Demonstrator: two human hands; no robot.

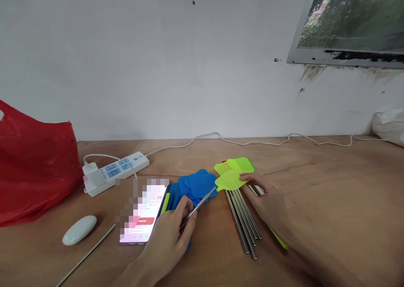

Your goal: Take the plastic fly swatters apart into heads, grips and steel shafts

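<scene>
My left hand (pixel 172 236) is closed round a thin metal rod (pixel 199 205) whose far end meets a yellow-green fly-swatter head (pixel 229 179). My right hand (pixel 268 200) rests on the table with its fingers pressed on that swatter head and lying over a bundle of several metal rods (pixel 244 219). More yellow-green heads (pixel 235 166) lie just behind. A pile of blue swatter heads (pixel 197 184) sits between my hands. A yellow-green handle (pixel 279 238) pokes out under my right wrist.
A lit phone (pixel 143 215) lies left of my left hand. A white power strip (pixel 113 171) with cables, a white oval object (pixel 79 229), a red plastic bag (pixel 34 165) and a loose rod (pixel 85 257) occupy the left. A white bag (pixel 389 125) sits far right.
</scene>
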